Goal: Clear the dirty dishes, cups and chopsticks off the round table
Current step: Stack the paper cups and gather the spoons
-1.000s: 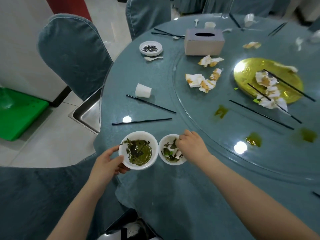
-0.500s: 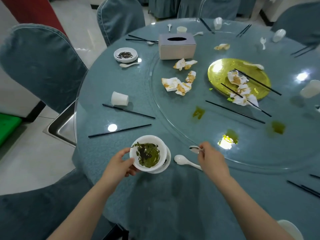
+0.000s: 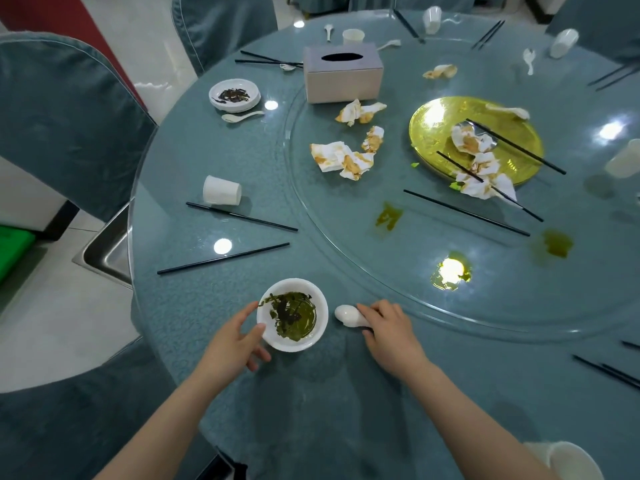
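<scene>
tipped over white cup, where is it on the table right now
In the head view the tipped-over cup lies on its side at the table's left, outside the glass turntable, just beyond a black chopstick and nearer than the small plate.

Bowl (image 3: 292,315) and spoon (image 3: 349,315) (both in hand)

You see a tissue box (image 3: 343,72) standing at the far edge of the glass turntable (image 3: 346,237). Just in front of it lie crumpled stained napkins (image 3: 346,157). Green spills (image 3: 389,216) mark the glass nearer to you. Covered chairs (image 3: 59,112) stand on the left, with a green bin (image 3: 14,244) on the floor.
</scene>
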`<action>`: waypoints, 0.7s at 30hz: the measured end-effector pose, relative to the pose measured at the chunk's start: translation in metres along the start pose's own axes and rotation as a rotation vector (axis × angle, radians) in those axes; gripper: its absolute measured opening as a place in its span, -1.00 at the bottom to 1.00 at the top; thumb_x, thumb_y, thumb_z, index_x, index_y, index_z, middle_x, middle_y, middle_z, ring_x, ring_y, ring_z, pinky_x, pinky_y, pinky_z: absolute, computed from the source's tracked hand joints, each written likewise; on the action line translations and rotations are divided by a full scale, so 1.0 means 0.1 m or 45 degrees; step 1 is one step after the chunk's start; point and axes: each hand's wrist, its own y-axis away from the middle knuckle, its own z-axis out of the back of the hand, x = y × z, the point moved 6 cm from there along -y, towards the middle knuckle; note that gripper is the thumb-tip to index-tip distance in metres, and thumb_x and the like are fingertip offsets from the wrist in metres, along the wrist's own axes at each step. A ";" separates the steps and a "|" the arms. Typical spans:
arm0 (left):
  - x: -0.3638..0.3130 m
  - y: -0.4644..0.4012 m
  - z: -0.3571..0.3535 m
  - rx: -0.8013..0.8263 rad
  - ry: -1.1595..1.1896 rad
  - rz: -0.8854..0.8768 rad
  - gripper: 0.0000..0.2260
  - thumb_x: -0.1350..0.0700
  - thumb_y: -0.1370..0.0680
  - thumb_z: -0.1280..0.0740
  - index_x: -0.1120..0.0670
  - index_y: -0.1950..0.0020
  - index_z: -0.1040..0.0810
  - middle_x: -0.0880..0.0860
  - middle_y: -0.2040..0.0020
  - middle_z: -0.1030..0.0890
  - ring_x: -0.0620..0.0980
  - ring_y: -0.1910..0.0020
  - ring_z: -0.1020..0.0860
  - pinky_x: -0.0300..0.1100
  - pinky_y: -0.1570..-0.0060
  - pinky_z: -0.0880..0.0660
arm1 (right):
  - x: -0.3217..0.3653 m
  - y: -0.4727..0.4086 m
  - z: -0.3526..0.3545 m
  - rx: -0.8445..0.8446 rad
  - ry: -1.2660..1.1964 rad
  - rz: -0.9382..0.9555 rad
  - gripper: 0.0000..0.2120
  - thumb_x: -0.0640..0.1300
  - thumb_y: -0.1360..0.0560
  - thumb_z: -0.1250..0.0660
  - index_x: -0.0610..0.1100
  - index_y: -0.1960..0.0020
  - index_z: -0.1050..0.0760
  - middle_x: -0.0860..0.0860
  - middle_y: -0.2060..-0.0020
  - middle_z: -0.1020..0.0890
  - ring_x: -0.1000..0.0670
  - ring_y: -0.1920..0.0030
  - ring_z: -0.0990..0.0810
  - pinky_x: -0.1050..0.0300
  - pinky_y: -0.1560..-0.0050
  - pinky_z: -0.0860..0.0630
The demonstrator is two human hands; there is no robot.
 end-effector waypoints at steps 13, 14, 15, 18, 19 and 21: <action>0.24 -0.10 0.46 -0.274 0.036 0.006 -0.74 0.22 -0.57 -0.22 -0.01 -0.22 -0.50 -0.01 0.20 -0.67 -0.07 0.21 -0.60 -0.22 0.27 -0.44 | -0.03 -0.02 0.07 -0.014 -0.230 -0.308 -0.69 -0.32 -0.52 -0.11 -0.14 -0.21 -0.42 -0.09 -0.04 -0.46 -0.18 0.04 -0.48 0.07 0.16 -0.33; 0.23 -0.15 0.52 -0.294 0.042 -0.002 -0.74 0.23 -0.56 -0.23 0.00 -0.21 -0.50 -0.02 0.18 -0.66 -0.08 0.18 -0.60 -0.20 0.25 -0.44 | -0.01 -0.03 0.11 -0.010 -0.255 -0.317 -0.72 -0.30 -0.53 -0.10 -0.13 -0.19 -0.42 -0.09 -0.03 -0.50 -0.18 0.06 -0.48 0.06 0.17 -0.35; 0.21 -0.21 0.58 -0.312 0.049 -0.013 -0.74 0.24 -0.55 -0.23 0.01 -0.20 -0.51 -0.02 0.16 -0.65 -0.09 0.17 -0.59 -0.19 0.23 -0.44 | 0.02 -0.04 0.16 -0.005 -0.276 -0.324 -0.74 -0.29 -0.53 -0.10 -0.13 -0.16 -0.42 -0.11 0.00 -0.54 -0.18 0.07 -0.49 0.05 0.16 -0.38; 0.12 -0.41 0.73 -0.322 0.103 -0.057 -0.74 0.28 -0.54 -0.22 0.03 -0.17 -0.51 0.00 0.14 -0.64 -0.12 0.19 -0.57 -0.20 0.24 -0.43 | 0.11 -0.01 0.30 -0.006 -0.286 -0.356 -0.76 -0.25 -0.55 -0.11 -0.11 -0.17 -0.42 -0.13 0.08 -0.60 -0.17 0.13 -0.51 0.05 0.21 -0.39; 0.10 -0.48 0.76 -0.319 0.120 -0.069 -0.74 0.28 -0.54 -0.21 0.03 -0.17 -0.51 0.00 0.14 -0.63 -0.11 0.20 -0.57 -0.20 0.24 -0.42 | 0.13 0.00 0.33 -0.013 -0.282 -0.360 -0.76 -0.24 -0.55 -0.11 -0.11 -0.17 -0.43 -0.12 0.09 -0.60 -0.15 0.14 -0.50 0.07 0.23 -0.35; 0.04 -0.63 0.82 -0.314 0.151 -0.099 -0.73 0.28 -0.54 -0.19 0.04 -0.16 -0.51 0.00 0.14 -0.63 -0.10 0.22 -0.56 -0.20 0.26 -0.42 | 0.19 0.01 0.42 -0.046 -0.276 -0.373 -0.79 -0.21 -0.57 -0.11 -0.10 -0.14 -0.44 -0.07 0.14 -0.60 -0.11 0.17 -0.49 0.10 0.25 -0.30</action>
